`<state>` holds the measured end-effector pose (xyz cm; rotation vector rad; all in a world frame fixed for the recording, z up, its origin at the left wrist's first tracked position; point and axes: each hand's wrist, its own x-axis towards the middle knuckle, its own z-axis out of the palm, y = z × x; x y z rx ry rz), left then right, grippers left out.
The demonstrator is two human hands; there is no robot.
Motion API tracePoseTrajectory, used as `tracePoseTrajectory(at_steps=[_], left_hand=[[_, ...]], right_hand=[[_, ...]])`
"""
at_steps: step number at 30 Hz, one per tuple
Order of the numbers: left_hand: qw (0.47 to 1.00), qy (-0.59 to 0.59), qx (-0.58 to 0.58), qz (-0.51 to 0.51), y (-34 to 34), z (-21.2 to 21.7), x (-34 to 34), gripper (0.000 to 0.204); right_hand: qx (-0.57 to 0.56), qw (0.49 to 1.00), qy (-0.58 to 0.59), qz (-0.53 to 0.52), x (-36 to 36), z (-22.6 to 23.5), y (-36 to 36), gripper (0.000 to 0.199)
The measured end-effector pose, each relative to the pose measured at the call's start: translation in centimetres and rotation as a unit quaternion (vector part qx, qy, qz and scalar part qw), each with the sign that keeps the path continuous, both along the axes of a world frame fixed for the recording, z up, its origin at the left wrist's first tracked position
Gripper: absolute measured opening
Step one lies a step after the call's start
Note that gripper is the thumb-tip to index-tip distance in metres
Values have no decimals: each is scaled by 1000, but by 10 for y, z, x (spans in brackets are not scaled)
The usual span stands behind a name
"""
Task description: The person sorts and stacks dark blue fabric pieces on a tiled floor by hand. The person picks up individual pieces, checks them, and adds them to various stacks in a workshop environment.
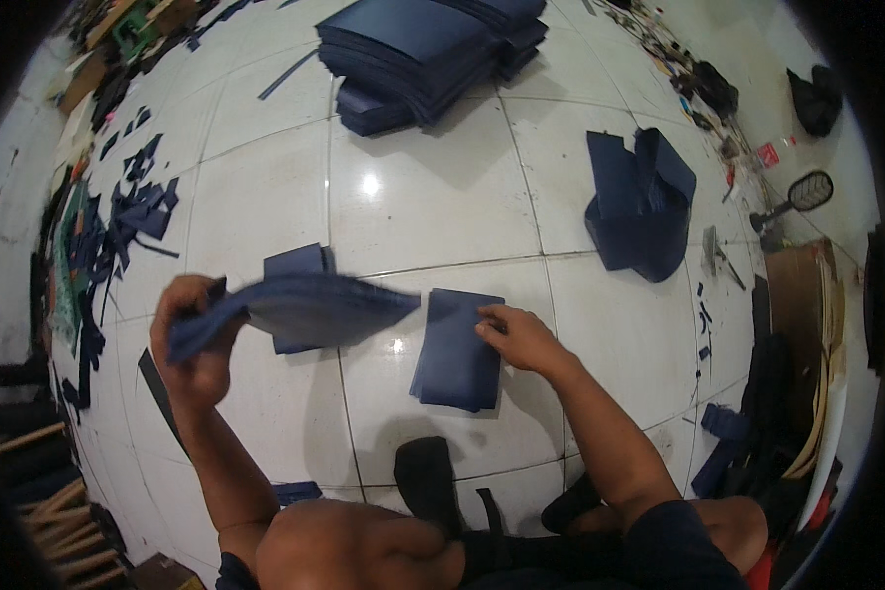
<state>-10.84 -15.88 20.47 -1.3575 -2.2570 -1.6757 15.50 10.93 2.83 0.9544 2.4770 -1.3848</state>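
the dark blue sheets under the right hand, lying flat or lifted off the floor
Lying flat: the small stack of dark blue sheets rests on the white tile floor, with the right hand pressing its upper right edge.

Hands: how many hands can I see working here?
2. The left hand holds up a bundle of dark blue sheets. The right hand presses on a small blue stack on the tiled floor. No other hands show.

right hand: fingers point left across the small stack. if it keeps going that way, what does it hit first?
The right hand already rests on the small stack of dark blue sheets. Going on left, it would probably meet the tip of the blue sheets raised in the left hand; depth is unclear, so it might pass beneath.
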Motion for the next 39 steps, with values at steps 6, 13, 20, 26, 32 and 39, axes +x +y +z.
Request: tracePoseTrajectory(at_steps=[6,13,20,26,32,39], left_hand=[[977,140,-162,-17,8,30,3,36],[938,270,-216,-36,43,16,32,48],[937,-342,-69,-19,23,-108,58,59],[886,-458,-42,59,41,-121,109,53],[934,-341,-93,52,-2,-201,52,61],[882,-463,48,67,-28,-135,-61,52]], right_hand=[[-24,948,315,-40,-37,97,2,72],[-45,962,243,120,-89,121,-58,43],[-272,914,300,-19,-74,77,-57,47],[-244,935,228,-118,-64,26,-83,58],[-301,930,193,-86,-82,24,-106,75],[-261,959,105,-36,-100,28,-88,74]])
